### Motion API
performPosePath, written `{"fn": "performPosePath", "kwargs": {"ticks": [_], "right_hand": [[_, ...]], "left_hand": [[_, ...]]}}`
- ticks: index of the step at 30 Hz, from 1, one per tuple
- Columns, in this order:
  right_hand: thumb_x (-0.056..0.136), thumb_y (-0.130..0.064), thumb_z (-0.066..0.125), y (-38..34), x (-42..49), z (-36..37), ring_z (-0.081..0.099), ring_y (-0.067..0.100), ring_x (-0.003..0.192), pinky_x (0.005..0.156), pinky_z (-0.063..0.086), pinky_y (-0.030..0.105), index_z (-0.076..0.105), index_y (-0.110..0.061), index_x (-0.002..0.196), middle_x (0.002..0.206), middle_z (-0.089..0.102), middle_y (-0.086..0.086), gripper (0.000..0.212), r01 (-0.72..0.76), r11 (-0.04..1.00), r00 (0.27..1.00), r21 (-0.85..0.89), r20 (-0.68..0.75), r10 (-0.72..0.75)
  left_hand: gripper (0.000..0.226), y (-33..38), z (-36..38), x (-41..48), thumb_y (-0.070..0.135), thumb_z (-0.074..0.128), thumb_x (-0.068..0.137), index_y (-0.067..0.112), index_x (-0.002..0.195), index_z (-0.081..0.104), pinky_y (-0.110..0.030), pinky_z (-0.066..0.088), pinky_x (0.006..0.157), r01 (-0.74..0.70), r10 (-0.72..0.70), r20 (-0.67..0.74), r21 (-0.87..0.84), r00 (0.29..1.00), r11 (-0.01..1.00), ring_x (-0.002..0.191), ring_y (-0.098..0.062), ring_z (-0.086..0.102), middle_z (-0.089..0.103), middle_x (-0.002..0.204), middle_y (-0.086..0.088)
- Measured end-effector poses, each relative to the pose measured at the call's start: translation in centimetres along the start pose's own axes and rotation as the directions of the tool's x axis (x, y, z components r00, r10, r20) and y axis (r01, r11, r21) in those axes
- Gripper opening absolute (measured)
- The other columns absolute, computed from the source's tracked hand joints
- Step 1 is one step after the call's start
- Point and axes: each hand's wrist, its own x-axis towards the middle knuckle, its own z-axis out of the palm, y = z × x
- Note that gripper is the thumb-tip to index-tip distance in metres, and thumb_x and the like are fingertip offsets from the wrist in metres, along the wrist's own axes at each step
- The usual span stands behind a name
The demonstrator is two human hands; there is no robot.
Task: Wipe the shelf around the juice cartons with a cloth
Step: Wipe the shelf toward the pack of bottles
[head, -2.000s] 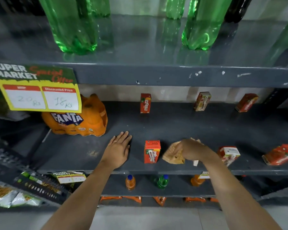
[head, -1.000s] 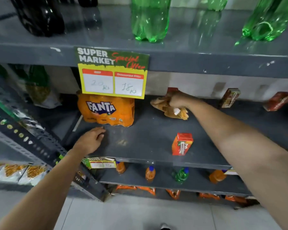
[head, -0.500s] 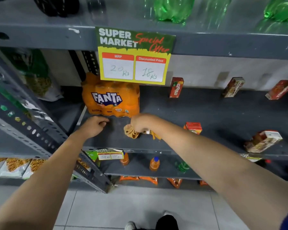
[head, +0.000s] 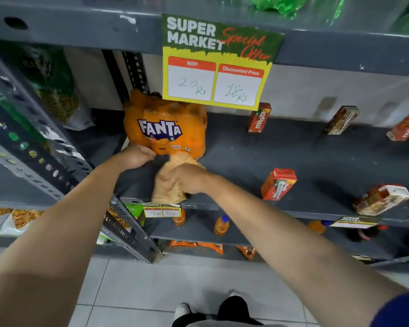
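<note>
My right hand [head: 189, 179] grips an orange cloth [head: 168, 185] and presses it on the dark grey shelf [head: 246, 161] just in front of an orange Fanta multipack [head: 165, 128]. My left hand [head: 137, 156] holds the pack's lower front edge with curled fingers. Several small juice cartons stand or lie on the shelf: a red one [head: 259, 118] at the back, an orange one [head: 278, 184] near the front, a fallen one [head: 383, 199] at the right, and two more at the back right [head: 341, 120].
A yellow price sign [head: 216, 64] hangs from the shelf above, which bears green bottles [head: 281, 4]. Small orange bottles [head: 221, 225] stand on the lower shelf. A slotted metal upright [head: 45, 166] and snack bags [head: 12, 218] are at the left. Tiled floor lies below.
My right hand has slid the cloth left along the shelf front up against the Fanta pack, and the cloth is spread wider. My left hand has moved up onto the pack's lower edge.
</note>
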Motion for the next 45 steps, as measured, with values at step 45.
{"fn": "performPosePath", "kwargs": {"ticks": [45], "right_hand": [[0.093,-0.009,0.040,4.5,-9.2,-1.8,0.061,0.024,0.117,0.096,0.048,0.035,0.062,-0.031,0.125,0.133,0.062,0.001,0.044,-0.385,0.867,0.788,0.317,-0.377,0.487]], "left_hand": [[0.074,-1.8,5.5,-3.9,0.059,0.055,0.083,0.018,0.141,0.036,-0.047,0.035,0.108,-0.136,0.181,-0.036,0.523,0.983,0.841,0.139,-0.030,0.028,0.024,0.154,-0.007]]}}
